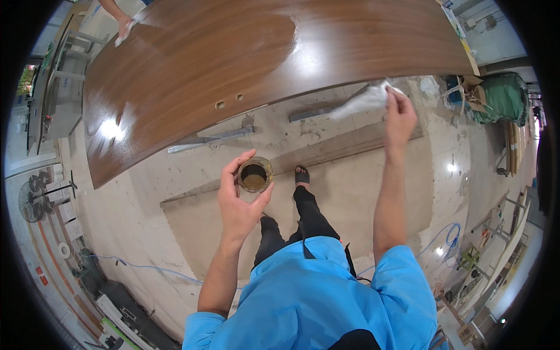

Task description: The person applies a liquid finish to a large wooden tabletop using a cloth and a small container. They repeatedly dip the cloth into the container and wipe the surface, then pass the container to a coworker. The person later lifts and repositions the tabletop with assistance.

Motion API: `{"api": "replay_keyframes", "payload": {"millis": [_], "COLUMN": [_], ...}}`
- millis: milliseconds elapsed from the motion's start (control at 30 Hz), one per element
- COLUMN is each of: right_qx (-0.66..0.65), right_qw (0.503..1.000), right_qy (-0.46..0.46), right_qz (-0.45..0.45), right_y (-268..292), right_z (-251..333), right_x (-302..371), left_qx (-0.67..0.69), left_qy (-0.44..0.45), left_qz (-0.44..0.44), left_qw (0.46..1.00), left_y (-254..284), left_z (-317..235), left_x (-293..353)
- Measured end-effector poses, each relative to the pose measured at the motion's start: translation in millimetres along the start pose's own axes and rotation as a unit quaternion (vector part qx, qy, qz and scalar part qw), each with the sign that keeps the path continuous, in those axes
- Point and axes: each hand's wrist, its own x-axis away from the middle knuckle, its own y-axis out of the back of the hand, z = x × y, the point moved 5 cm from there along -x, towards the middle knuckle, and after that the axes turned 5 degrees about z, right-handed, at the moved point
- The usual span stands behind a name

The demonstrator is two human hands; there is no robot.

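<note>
A glass jar (269,165) with dark brown liquid in it sits in my left hand (235,201), fingers and thumb wrapped round its sides. My right hand (400,114) pinches a white cloth (367,100) that trails off to the left, smeared by motion, near the panel's front edge. Beyond both hands lies a large brown wood-grain panel (233,64) with a glossy surface. Two small cut-outs (220,105) pierce it close to the near edge. At the far left, another person's hand (124,28) presses a white cloth against the panel.
Metal support bars (210,139) show beneath the panel. A brown sheet (373,175) covers the floor around my feet. Blue hose (452,236) lies at the right, another length at the left. A fan (35,197) stands at the left, a green-covered bundle (503,96) at the right.
</note>
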Motion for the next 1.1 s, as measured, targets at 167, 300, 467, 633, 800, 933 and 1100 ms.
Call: {"api": "replay_keyframes", "payload": {"millis": [167, 300, 467, 633, 800, 933, 1100], "right_qx": [-0.149, -0.096, -0.286, -0.371, -0.020, 0.149, 0.203], "right_qw": [0.984, 0.979, 0.924, 0.886, 0.983, 0.896, 0.801], "right_qy": [-0.067, -0.063, -0.130, -0.197, 0.154, 0.319, 0.268], "right_qz": [0.069, 0.168, 0.218, 0.195, 0.101, 0.271, 0.496], "right_y": [24, -14, -66, -74, -51, -103, -196], "right_z": [-9, -14, -15, 10, 97, 103, 10], "right_x": [-5, 10, 24, 25, -27, -72, -87], "left_qx": [-0.015, -0.057, -0.042, 0.003, 0.021, 0.019, 0.042], "left_qy": [-0.003, -0.018, -0.026, -0.039, -0.036, -0.053, -0.031], "left_qz": [-0.003, -0.023, -0.053, -0.080, -0.099, -0.123, -0.195], "left_qw": [1.000, 0.998, 0.997, 0.996, 0.994, 0.991, 0.979], "left_y": [-12, -19, -20, -1, 28, 35, 24], "left_z": [0, -10, -13, -12, -4, 14, 25], "left_x": [-10, -14, -17, -9, -1, 1, 8]}}
